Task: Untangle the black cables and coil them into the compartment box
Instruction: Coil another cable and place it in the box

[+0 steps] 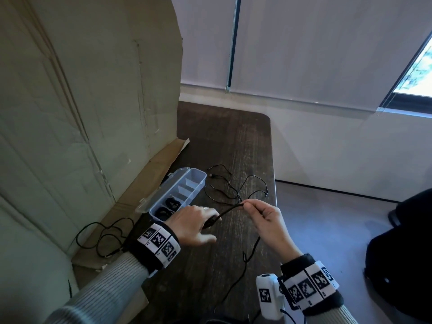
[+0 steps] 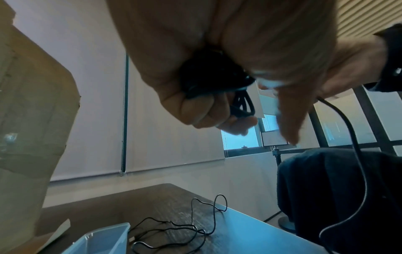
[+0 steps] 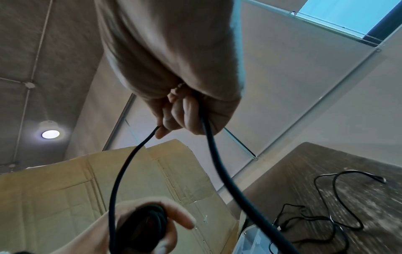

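My left hand grips a partly wound coil of black cable above the dark table; the coil shows again in the right wrist view. From it the cable runs up to my right hand, which pinches it; its tail hangs down toward the near table edge. The clear compartment box stands open just beyond my left hand, with two coiled cables in its nearest compartments. A loose tangled black cable lies on the table right of the box.
A large cardboard sheet leans along the table's left side, its flap under the box lid. Another black cable lies on the flap at the near left. The table's right edge runs close by the loose cable. A dark chair stands at right.
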The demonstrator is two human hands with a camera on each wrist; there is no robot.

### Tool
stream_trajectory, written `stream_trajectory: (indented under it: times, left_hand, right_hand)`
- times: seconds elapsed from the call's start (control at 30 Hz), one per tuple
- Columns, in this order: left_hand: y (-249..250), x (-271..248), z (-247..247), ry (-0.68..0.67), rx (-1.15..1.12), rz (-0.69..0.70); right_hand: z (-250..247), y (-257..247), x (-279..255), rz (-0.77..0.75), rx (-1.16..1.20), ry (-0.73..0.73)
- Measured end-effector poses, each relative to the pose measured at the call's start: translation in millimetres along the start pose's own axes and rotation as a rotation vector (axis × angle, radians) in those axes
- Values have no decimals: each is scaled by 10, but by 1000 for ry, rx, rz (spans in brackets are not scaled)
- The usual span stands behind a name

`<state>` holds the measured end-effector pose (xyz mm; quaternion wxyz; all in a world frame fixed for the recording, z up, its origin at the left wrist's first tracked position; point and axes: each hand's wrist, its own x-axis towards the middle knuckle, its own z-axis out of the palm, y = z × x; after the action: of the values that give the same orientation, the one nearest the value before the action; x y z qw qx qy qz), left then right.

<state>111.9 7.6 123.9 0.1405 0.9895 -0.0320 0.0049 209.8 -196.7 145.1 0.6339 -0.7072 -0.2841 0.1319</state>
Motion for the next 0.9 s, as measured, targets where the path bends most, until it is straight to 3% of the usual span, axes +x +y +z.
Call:
stream_trajectory:
  times: [0.13, 0.23, 0.37, 0.47, 0.53, 0.67, 0.8, 0.9]
  left_hand:
    - [-3, 26, 18, -95, -220, -55]
    - [99, 18, -53, -138, -525, -88]
    - [202, -7, -221, -23, -996, -120]
    - [227, 29, -321, 65, -1429, -228]
    - [207, 69, -349, 121, -1635, -275]
    - [200, 92, -382, 239, -1801, -285]
    - [187, 104, -352, 289, -1879, -287]
    - [209, 145, -325, 389, -1942, -368]
  right_hand:
    - [-40, 18, -19, 52, 49, 60]
    - [-78, 107, 1, 99, 62, 110]
    - [-106, 233, 21, 144, 54, 157]
    - [-92, 312, -11, 182, 60, 137]
    - [-51, 377, -27, 196, 34, 99]
    - [72, 453, -58, 217, -66, -12]
    - [206, 418, -138, 221, -224, -259]
    - [300, 350, -193, 166, -382, -476]
